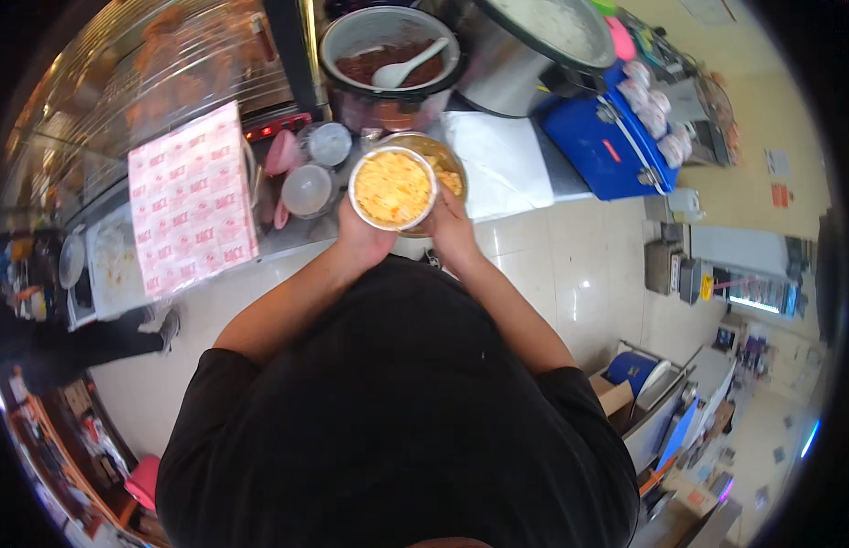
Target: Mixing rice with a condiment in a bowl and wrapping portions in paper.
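Observation:
Both my hands hold a white-rimmed round tub point(393, 188) filled with shredded yellow food. My left hand point(365, 234) wraps its lower left side. My right hand point(450, 222) grips its right side, with part of the fingers hidden. Behind and partly under the tub sits a metal bowl point(458, 154) with yellowish pieces of food in it. Just left of my left hand are two clear plastic containers point(308, 190) and a pink scoop or cup point(283, 152). A sheet of white paper point(498, 164) lies right of the metal bowl.
A cooker pot point(397, 113) holds dark red-brown food and a white spoon point(410, 64). Beside it stands a large rice cooker point(496, 75). A blue cooler box point(599, 140) bears white wrapped packets point(647, 103). Printed wrapping paper point(191, 198) lies left, before a wire-racked cabinet point(191, 68). Another person's leg point(116, 339) shows left.

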The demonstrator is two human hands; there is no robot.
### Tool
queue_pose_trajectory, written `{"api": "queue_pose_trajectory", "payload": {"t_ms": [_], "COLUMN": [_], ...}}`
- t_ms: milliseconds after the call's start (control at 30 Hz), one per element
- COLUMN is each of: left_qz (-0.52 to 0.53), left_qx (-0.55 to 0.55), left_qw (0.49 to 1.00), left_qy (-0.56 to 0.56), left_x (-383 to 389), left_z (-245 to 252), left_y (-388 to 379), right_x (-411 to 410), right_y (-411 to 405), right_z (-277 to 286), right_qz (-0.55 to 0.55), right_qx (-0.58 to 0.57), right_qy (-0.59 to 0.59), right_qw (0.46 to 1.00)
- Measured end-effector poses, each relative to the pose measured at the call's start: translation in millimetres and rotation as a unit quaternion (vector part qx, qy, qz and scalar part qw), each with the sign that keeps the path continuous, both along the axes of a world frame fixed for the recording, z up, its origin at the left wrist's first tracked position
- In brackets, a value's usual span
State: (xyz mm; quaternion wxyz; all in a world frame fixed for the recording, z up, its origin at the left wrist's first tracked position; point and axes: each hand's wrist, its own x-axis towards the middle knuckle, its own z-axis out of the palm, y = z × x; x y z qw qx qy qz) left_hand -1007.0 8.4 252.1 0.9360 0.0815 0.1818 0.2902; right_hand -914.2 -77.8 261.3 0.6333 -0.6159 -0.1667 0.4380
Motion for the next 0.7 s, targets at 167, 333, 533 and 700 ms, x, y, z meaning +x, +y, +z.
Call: {"api": "queue_pose_trajectory", "payload": {"t_ms": [167,333,533,700], "left_qz": [-0.076,-0.005,-0.011,-0.182], "left_qx": [0.263,0.491,0.558,0.678], "left_qw": [0.926,0.831,0.793,0.669], "left_qy": [0.261,0.263,0.243,0.242], "left_x": [40,63,62,107], "left_z": [33,11,16,18], "left_y": [-17,-22,-40,-70], "right_x": [27,82,222,248], "right_y": [-24,-52,-54,-43], "right_z": [36,25,-73,-105], "right_qz": [0.009,-0.073,-0.070,0.136], "right_qx": [0.196,0.282,-0.015,-0.124], "right_qy": [0.352,0.348,-0.566,-0.642], "right_qw": [0.915,0.891,0.821,0.744]}}
